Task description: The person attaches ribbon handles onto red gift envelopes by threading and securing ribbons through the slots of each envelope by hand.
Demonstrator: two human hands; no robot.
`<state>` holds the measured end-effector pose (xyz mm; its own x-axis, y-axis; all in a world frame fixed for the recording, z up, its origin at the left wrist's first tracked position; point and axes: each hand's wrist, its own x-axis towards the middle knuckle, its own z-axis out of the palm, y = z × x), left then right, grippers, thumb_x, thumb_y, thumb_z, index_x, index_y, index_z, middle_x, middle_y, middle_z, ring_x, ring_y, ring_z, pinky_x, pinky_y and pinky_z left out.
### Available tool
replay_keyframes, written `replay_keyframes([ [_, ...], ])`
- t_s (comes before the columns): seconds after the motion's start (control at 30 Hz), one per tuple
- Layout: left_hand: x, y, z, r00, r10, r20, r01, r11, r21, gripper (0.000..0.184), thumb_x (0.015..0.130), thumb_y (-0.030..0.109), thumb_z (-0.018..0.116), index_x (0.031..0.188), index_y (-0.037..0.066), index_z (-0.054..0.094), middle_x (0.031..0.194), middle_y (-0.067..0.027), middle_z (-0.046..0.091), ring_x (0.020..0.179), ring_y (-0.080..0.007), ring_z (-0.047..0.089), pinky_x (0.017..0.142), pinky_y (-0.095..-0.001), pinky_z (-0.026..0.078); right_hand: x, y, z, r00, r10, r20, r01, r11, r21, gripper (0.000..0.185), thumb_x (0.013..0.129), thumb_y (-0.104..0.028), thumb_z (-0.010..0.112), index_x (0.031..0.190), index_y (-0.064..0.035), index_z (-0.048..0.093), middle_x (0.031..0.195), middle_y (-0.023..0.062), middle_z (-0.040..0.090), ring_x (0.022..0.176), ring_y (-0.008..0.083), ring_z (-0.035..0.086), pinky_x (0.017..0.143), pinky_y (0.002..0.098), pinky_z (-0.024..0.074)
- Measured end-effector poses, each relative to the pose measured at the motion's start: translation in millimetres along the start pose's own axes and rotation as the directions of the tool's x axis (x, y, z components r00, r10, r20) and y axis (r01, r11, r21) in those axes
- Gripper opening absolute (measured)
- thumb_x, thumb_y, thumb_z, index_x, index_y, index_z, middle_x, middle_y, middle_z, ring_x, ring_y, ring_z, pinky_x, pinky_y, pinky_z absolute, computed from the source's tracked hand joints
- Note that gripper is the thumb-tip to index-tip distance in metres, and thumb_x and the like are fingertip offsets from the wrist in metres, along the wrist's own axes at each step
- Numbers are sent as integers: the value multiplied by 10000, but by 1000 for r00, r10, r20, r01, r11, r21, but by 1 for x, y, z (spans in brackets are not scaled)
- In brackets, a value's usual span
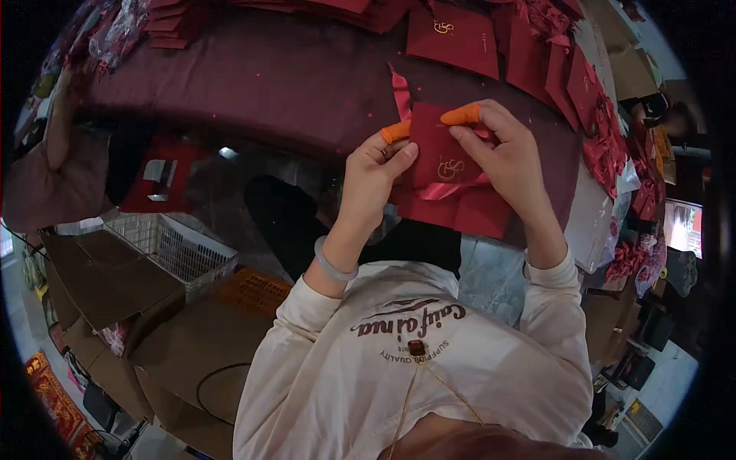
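The left hand (368, 180) and right hand (510, 157) are up near the middle of the frame, wrists bent in, each with an orange finger cover. Both pinch a small red card (431, 142) between thumb and finger, one on each side. The card has a curly gold mark. A shiny red ribbon (452, 188) lies across its lower part. On the white shirt (429, 330), below, brown upside-down words include "QUALITY".
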<state>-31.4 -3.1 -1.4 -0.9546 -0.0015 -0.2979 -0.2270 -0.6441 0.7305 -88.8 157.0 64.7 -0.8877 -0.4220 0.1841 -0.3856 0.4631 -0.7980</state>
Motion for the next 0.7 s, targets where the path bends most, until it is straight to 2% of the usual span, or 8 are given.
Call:
replay_keyframes([
  [0.1,0,-1,-2,999,-19,-39,21,998,59,318,843,34,608,1157,13,570,968,-45,629,852,-103,603,765,-229,496,0,4,4,998,-34,44,37,997,-60,168,789,-11,619,955,8,623,866,50,552,779,110,547,677,216,428],
  [0.17,1,-3,-3,999,-11,-42,14,997,70,323,837,40,619,1156,19,574,962,-40,629,838,-100,603,749,-228,499,1,10,7,995,-71,69,77,992,-102,154,778,-58,634,927,-18,630,858,101,597,797,239,604,686,300,476],
  [0.3,-1,-2,0,998,-24,-65,32,992,124,333,826,53,640,1154,36,581,954,-29,628,808,-90,601,709,-220,497,4,16,8,997,-17,76,27,991,-132,161,777,-74,631,928,-19,626,875,116,599,816,265,604,708,319,472],
  [0.43,0,-2,1,999,-3,-47,8,994,105,333,817,54,653,1144,42,589,943,-19,627,786,-84,596,678,-210,489,7,20,7,987,9,162,9,994,-111,161,797,-103,603,936,-24,618,883,127,597,819,278,600,726,333,467],
  [0.5,-3,-1,4,997,11,-76,-4,995,95,337,795,16,660,1124,2,588,922,-28,632,761,-59,575,637,-182,477,8,20,6,981,14,193,10,993,-121,162,804,-111,593,940,-25,615,892,129,598,827,280,600,727,337,466],
  [0.6,-2,-6,2,992,76,-98,-60,986,156,348,778,-6,670,1116,-9,588,921,-41,634,776,-71,586,639,-189,492,8,18,6,979,-29,204,63,985,-161,148,806,-102,578,926,-18,603,888,133,588,839,293,592,718,362,464],
  [0.67,-3,-5,4,992,69,-101,-51,985,165,348,773,-10,674,1110,-11,591,910,-38,633,769,-69,584,639,-189,490,8,13,4,958,-129,257,189,956,-225,132,803,-80,563,916,-13,573,883,133,558,828,301,582,697,384,469],
  [0.7,-4,-4,5,992,63,-106,-44,984,172,348,767,-13,678,1104,-12,593,899,-35,633,762,-67,582,639,-188,488,7,12,5,958,-129,256,189,956,-226,132,803,-80,563,916,-13,573,883,133,558,828,301,582,697,384,469],
])
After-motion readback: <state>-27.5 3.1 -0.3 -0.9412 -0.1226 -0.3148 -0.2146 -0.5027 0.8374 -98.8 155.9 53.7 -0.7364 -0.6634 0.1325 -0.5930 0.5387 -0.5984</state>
